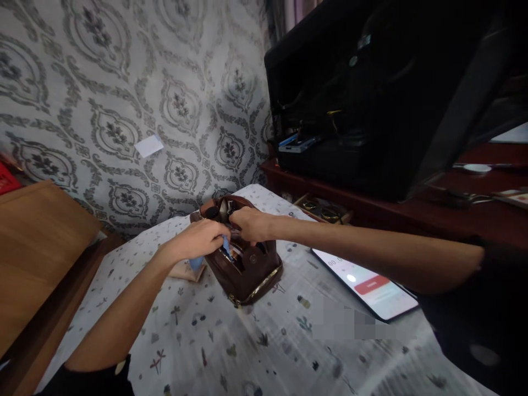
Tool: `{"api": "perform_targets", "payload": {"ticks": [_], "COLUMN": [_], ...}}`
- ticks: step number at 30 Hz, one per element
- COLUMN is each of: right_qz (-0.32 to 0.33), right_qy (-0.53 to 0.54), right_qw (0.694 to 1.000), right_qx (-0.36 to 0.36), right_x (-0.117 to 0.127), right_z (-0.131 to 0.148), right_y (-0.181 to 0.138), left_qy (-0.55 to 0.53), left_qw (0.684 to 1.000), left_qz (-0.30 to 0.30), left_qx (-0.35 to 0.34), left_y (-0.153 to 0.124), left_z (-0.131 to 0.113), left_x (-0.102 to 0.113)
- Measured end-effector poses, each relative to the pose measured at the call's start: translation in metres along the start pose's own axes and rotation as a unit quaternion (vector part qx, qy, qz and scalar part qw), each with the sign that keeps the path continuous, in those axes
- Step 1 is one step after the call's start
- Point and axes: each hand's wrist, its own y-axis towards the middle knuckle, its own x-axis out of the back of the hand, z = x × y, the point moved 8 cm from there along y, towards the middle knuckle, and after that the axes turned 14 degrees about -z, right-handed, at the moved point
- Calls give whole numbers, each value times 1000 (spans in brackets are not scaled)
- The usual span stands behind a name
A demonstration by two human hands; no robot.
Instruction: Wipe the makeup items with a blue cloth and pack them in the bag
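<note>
Both forearms reach over the printed cloth (231, 341) to the brown bag (247, 264).

My left hand (198, 239) closes around a blue thing (197, 260) at the bag's mouth; my right hand (251, 224) pinches the rim, I think to keep it open. Right of the bag lies a lit phone (371, 286).

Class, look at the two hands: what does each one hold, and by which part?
The left hand grips a light blue object by its upper end. The right hand holds the brown bag at its open top edge.
</note>
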Motion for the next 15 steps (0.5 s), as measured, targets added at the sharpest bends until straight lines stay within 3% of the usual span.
{"api": "perform_targets", "payload": {"ticks": [8,15], "right_qz": [-89,-61], "right_qy": [37,2], "right_qw": [995,998], "right_qx": [-7,15], "right_x": [-6,-23], "right_z": [-12,-6], "right_y": [-1,-3], "left_qy": [-24,-18], "left_qw": [1000,999], "left_qz": [-16,-45], "left_qx": [0,-19], "left_y": [1,1], "left_z": [1,3], "left_x": [-2,-1]}}
